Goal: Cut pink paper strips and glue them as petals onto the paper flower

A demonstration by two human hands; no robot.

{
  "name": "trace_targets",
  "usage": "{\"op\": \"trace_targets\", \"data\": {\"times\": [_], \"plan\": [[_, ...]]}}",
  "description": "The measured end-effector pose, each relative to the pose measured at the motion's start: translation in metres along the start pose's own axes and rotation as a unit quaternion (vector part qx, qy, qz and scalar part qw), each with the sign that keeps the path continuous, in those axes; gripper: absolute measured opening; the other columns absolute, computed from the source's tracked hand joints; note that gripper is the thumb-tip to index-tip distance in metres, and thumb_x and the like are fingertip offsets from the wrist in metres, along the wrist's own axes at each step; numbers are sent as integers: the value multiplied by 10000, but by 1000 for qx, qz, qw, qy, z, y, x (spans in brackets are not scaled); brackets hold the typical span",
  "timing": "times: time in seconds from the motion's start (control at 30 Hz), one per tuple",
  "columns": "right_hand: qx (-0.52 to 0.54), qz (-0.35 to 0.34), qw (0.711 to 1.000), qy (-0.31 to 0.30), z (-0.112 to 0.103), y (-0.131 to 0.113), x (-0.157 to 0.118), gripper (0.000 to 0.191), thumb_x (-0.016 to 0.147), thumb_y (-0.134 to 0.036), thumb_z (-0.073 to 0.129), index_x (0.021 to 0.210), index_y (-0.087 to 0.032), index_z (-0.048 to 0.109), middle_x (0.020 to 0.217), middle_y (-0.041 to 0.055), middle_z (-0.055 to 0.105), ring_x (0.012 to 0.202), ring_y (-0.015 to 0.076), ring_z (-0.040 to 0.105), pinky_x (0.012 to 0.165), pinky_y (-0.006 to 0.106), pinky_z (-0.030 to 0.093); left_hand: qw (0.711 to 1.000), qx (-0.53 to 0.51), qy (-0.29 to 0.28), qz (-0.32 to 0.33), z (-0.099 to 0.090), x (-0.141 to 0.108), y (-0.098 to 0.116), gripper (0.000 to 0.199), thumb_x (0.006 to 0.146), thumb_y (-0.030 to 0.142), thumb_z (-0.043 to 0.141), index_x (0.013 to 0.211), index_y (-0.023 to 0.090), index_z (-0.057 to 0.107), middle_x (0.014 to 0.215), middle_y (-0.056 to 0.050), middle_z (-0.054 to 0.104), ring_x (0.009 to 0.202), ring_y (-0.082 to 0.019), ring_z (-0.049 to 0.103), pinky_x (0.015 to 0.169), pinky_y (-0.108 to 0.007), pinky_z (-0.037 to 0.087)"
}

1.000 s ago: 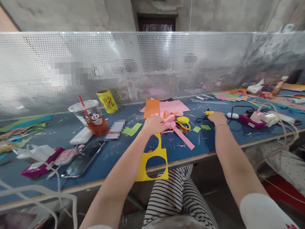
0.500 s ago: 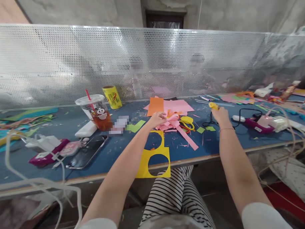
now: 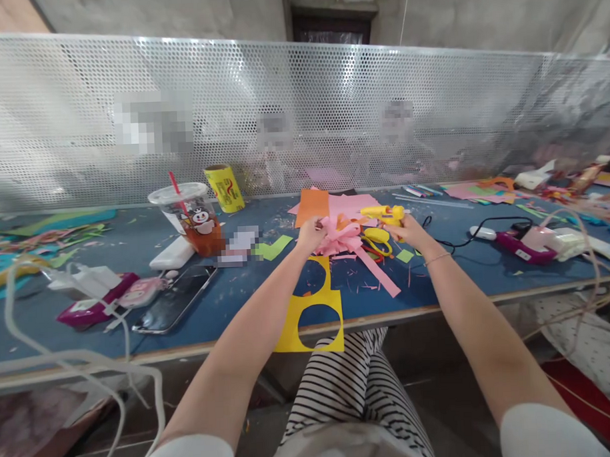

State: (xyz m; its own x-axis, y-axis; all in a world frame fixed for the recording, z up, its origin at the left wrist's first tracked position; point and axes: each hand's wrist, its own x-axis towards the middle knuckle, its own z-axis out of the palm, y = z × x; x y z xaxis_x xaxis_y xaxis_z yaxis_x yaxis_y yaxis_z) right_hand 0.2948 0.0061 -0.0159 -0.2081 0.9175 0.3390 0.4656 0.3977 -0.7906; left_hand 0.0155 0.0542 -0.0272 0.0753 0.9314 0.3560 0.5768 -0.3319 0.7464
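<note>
My right hand [image 3: 406,229] grips a yellow glue gun [image 3: 384,214] whose nozzle points left, close to a pink paper flower [image 3: 341,235] with looped petals and some orange at its middle. My left hand [image 3: 312,235] is closed on the flower's left side; its fingertips are partly hidden. Yellow-handled scissors [image 3: 377,240] lie just right of the flower, under the glue gun. A pink paper strip [image 3: 379,272] slants toward the table's front edge. Below my left wrist, a yellow sheet [image 3: 317,298] with round cutouts overhangs that edge.
A drink cup [image 3: 197,222] with a red straw stands left, near a yellow tube [image 3: 225,189]. A phone [image 3: 177,301] and a purple power strip [image 3: 97,306] with white cables lie front left. Another purple strip [image 3: 526,247] lies right. A perforated metal screen [image 3: 301,122] runs along the back.
My right hand has moved left, bringing the glue gun from the right side of the table to the flower. My left hand stays at the flower, which now shows more fully.
</note>
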Motion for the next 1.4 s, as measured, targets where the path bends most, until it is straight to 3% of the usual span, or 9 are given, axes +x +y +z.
{"op": "trace_targets", "data": {"times": [0.1,0.2,0.33,0.47,0.73,0.93,1.4], "plan": [[-21,4,998,-56,11,-8,-3,377,722,-463,575,898,-134,630,421,-59,439,390,98,410,438,222,353,1000,-20,17,-10,1,2,-6,283,721,153,561,998,136,615,832,-57,663,741,-142,626,722,-280,501],[-81,-4,994,-69,25,-18,-3,380,743,-451,549,921,-127,639,504,-28,540,422,112,471,448,226,385,999,-19,35,-12,1,1,-5,304,725,161,571,1027,137,599,877,-69,668,792,-152,630,741,-275,498],[-185,-36,981,-52,38,-32,-1,382,752,-427,564,983,-138,660,786,40,682,661,169,612,613,247,468,999,-24,42,-17,0,-3,0,294,728,144,566,1020,134,596,873,-72,675,811,-163,633,755,-288,497],[-223,-34,973,-50,41,-39,-1,385,786,-403,551,1073,-166,649,953,67,696,824,198,642,735,260,478,998,-27,56,-16,0,-5,4,257,746,145,549,999,135,595,886,-80,675,810,-166,629,746,-290,495],[-254,-46,965,-49,46,-37,2,363,803,-390,550,1090,-190,646,1017,74,688,913,222,642,771,265,474,996,-18,89,4,2,-6,7,183,760,142,546,931,132,609,872,-77,668,799,-158,620,752,-278,481],[-290,-31,954,-64,53,-37,5,407,813,-471,525,1072,-180,645,1024,102,680,942,250,634,768,297,471,996,-23,86,5,3,-5,5,177,742,106,533,902,153,594,862,-50,666,787,-147,614,746,-267,477],[-283,-34,955,-79,47,-43,0,377,830,-403,535,1133,-195,617,1102,86,659,1001,232,613,829,278,452,997,-17,78,3,1,-8,9,148,753,158,536,889,150,595,851,-53,665,795,-151,615,742,-264,474]]}}
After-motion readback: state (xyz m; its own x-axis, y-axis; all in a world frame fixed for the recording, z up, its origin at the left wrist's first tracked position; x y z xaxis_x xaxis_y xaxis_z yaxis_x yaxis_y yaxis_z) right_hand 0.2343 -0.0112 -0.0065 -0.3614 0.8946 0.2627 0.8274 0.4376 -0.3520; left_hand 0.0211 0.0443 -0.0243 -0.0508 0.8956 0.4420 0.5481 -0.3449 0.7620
